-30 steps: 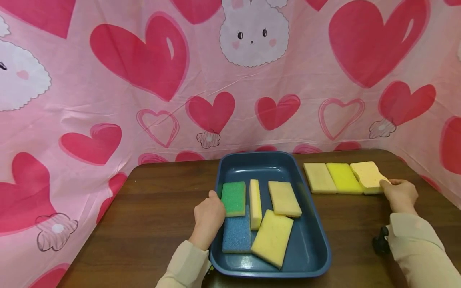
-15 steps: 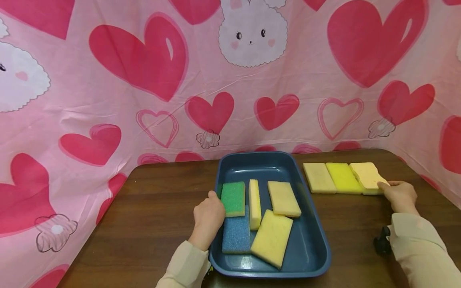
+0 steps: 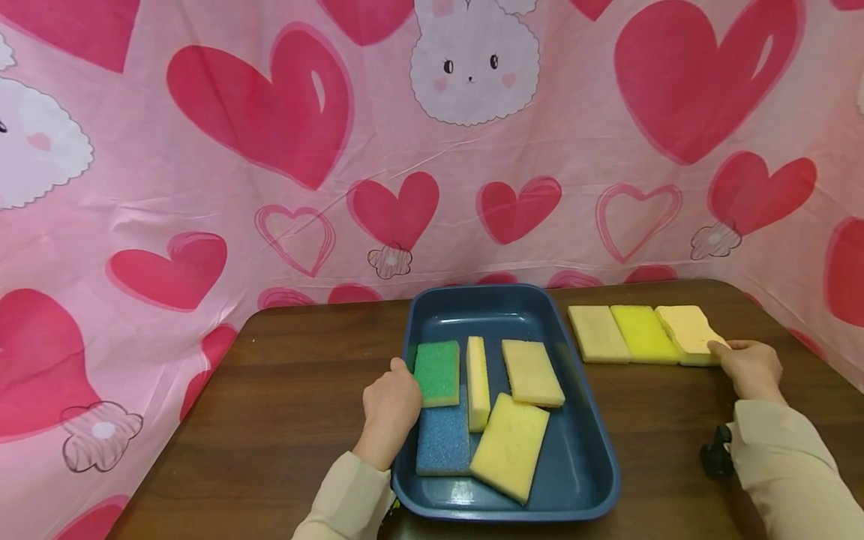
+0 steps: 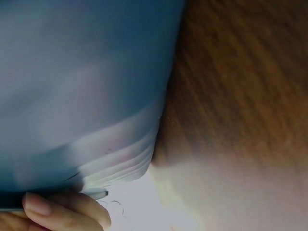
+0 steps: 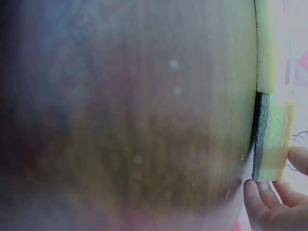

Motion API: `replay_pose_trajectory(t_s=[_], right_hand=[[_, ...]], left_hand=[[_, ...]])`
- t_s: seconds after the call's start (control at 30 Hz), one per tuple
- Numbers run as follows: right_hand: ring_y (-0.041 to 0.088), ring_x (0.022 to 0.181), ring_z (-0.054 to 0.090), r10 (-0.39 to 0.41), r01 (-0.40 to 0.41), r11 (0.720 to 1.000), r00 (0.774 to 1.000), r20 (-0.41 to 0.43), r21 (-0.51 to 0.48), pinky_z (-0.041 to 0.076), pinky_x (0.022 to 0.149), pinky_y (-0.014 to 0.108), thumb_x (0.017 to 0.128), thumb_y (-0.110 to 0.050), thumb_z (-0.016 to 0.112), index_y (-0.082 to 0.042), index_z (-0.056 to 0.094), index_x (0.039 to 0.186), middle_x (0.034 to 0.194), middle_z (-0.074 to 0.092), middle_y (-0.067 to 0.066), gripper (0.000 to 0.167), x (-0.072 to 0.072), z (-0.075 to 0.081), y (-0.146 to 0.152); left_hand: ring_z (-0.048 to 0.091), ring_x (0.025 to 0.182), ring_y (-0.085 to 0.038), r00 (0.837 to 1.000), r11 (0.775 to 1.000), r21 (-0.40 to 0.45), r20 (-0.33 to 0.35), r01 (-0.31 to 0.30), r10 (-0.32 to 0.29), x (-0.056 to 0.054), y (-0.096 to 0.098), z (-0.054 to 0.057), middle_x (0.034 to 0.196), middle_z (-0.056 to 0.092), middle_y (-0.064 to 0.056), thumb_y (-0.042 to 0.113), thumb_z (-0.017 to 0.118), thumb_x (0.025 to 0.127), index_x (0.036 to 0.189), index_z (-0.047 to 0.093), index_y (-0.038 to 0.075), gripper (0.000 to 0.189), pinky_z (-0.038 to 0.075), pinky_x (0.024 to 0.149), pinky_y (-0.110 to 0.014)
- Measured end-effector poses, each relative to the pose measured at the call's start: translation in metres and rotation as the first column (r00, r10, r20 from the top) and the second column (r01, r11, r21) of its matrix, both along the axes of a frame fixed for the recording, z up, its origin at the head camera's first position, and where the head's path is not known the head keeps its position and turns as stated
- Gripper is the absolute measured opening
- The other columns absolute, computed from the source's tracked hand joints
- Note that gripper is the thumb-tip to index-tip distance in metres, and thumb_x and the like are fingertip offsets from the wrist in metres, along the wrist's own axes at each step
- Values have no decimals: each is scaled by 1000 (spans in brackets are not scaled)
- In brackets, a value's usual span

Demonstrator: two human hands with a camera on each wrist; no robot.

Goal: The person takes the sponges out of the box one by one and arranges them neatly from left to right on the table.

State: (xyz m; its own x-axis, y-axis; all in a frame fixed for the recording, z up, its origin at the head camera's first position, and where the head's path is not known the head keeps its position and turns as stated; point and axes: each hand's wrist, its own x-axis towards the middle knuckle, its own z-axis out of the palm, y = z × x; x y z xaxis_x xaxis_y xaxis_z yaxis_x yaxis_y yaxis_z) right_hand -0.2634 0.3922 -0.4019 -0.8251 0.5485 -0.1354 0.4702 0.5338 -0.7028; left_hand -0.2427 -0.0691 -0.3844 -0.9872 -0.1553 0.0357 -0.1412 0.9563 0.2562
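My left hand (image 3: 391,401) grips the left rim of a deep blue tray (image 3: 580,465). The left wrist view has the tray's outer wall (image 4: 86,96) close up, with curled fingers (image 4: 65,211) at its edge. At the far right, my right hand (image 3: 751,367) holds the end of a pale yellow, wavy-edged sponge (image 3: 688,330), last in a row of sponges. Seen from the right wrist, the thumb lies against the top of this layered sponge (image 5: 274,139), fingers at its end, a dark layer underneath. Beside it lie a bright yellow sponge (image 3: 644,334) and a beige sponge (image 3: 598,334).
Inside the tray are a green sponge (image 3: 436,373), a blue sponge (image 3: 442,442), a narrow sponge on edge (image 3: 478,382) and two flat yellowish sponges. Brown wooden table (image 3: 290,420) spreads around the tray. A pink heart-print cloth (image 3: 405,142) hangs behind.
The pale yellow sponge has settled slightly lower and flatter at the row's end, my right hand still at it. The left hand and the tray stay put.
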Motion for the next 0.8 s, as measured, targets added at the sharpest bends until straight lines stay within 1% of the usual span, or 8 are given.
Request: replay_pose_trajectory(t_s=[0.13,0.23,0.33,0.57,0.8], right_hand=[[54,118,35,1,-1,1000,1000,-5,-2,33,98,56,95,-28,45,20,36,129,133,33,43,60,3,3,-2],[54,117,35,4,-4,1000,1000,2,-7,33,97,56,95,-28,44,20,36,130,133,32,43,60,4,5,-3],[54,117,35,17,-17,1000,1000,13,-8,34,96,56,95,-30,44,20,36,130,133,32,44,61,5,5,-2],[54,121,33,33,-33,999,999,33,-21,32,100,56,96,-35,42,20,34,131,137,29,43,66,6,8,-3],[56,118,36,70,-69,997,998,-9,16,34,98,56,93,-36,42,23,35,129,135,31,44,69,7,7,-4]], left_hand=[[63,62,-29,1000,1000,1,3,3,-3,0,0,0,71,61,-16,11,44,95,95,49,1,11,50,59,-42],[62,61,-29,1000,1000,6,-8,5,-5,0,0,0,69,61,-16,12,45,95,94,49,1,11,50,57,-42],[62,61,-29,1000,1000,5,-9,6,-6,0,0,-1,69,60,-16,11,45,95,93,48,1,11,49,58,-42],[63,62,-29,1000,1000,8,-3,6,-6,-1,-1,-1,71,61,-16,11,44,95,95,49,1,11,50,59,-42],[62,61,-29,1000,1000,4,-19,8,-8,0,-1,-1,70,60,-15,10,44,95,93,48,1,9,49,58,-42]])
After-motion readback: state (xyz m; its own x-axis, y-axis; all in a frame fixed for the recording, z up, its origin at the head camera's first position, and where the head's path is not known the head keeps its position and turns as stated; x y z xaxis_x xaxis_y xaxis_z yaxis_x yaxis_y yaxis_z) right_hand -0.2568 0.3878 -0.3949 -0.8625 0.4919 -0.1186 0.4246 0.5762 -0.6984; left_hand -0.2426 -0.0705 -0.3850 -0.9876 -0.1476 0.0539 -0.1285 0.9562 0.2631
